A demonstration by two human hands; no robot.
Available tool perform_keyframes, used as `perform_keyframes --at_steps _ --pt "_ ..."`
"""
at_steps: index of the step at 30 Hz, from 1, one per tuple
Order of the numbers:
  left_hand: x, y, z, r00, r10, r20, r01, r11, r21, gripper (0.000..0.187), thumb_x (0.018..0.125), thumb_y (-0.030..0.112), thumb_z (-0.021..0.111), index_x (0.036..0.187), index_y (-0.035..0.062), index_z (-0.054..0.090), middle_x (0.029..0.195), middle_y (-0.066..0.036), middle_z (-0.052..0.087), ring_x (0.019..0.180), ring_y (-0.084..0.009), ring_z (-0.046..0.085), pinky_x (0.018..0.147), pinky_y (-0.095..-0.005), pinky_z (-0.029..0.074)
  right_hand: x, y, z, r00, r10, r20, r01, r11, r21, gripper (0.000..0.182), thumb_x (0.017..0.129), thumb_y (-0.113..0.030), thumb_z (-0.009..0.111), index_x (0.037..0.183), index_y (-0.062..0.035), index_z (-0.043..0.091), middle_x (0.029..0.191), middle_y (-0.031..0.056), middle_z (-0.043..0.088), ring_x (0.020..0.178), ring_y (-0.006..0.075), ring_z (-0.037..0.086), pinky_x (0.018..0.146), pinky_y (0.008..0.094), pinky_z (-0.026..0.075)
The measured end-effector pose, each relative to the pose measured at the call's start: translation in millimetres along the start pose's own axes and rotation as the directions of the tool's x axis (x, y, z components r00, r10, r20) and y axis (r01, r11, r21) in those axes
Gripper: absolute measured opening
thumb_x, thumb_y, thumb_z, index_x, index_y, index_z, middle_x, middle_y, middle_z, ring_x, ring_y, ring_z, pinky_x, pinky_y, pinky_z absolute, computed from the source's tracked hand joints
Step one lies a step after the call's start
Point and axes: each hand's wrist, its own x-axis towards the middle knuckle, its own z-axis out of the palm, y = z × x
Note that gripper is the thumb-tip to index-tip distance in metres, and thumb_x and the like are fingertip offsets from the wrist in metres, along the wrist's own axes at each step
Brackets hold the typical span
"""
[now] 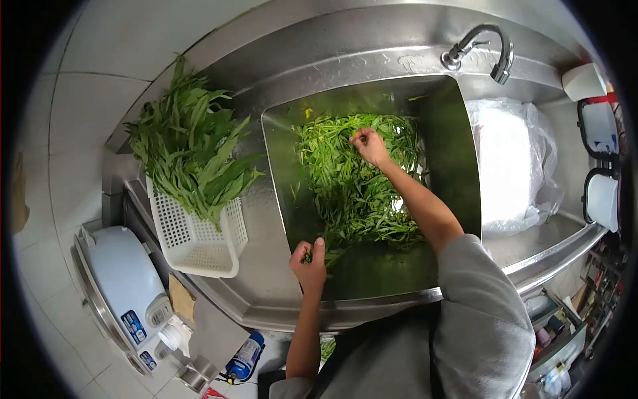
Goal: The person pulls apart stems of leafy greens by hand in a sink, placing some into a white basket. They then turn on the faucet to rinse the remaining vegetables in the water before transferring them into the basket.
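Note:
Loose leafy greens point(362, 193) fill the middle of the steel sink basin point(446, 179). Over the far part of that pile is my right hand point(371, 147), its fingers pinched together at the stems; what exactly sits between them is too small to make out. My left hand point(310, 267) is closed at the basin's near left edge, thumb up, with some leafy greens showing in and beside its fingers. To the left, a bunch of long-leaved greens point(193, 143) lies heaped over the far end of a white perforated plastic basket point(174, 226).
A curved faucet point(503, 60) stands behind the basin on the right. Right of the basin lies a white block in clear plastic wrap point(508, 166). White containers point(601, 199) line the far right, and a pale blue appliance point(126, 279) stands at lower left.

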Motion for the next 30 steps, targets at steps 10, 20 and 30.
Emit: perform_keyframes --at_steps 10,20,30 --pt "52 33 22 0.932 0.225 0.285 -0.254 0.965 0.067 0.025 0.079 0.024 0.061 0.091 0.0014 0.059 0.079 -0.008 0.060 0.073 -0.0129 0.054 0.070 -0.0262 0.043 -28 -146 -149 0.960 -0.273 0.057 0.232 0.896 0.378 0.022 0.087 -0.022 0.049 0.086 -0.0018 0.039 0.058 0.0071 0.052 0.049 0.0147 0.056 0.046 0.0281 0.046" --pt "42 121 61 0.592 0.257 0.764 -0.245 0.960 -0.133 0.029 0.083 0.029 0.056 0.090 0.0016 0.064 0.065 0.000 0.058 0.055 -0.0046 0.044 0.055 -0.0228 0.039 -111 -161 -243 0.923 -0.150 0.355 -0.048 0.869 0.493 0.025 0.084 -0.027 0.055 0.097 -0.0065 0.048 0.076 0.0004 0.052 0.067 0.0085 0.054 0.053 0.0228 0.049" --pt "35 127 56 0.487 0.441 0.754 -0.407 0.878 -0.251 0.028 0.084 0.031 0.054 0.092 0.0057 0.064 0.054 0.006 0.043 0.049 -0.0039 0.037 0.046 -0.0224 0.033 -166 -155 -274 0.908 -0.200 0.368 -0.032 0.843 0.536 0.020 0.084 -0.025 0.055 0.087 -0.0052 0.056 0.068 -0.0010 0.056 0.054 0.0077 0.054 0.046 0.0190 0.042"
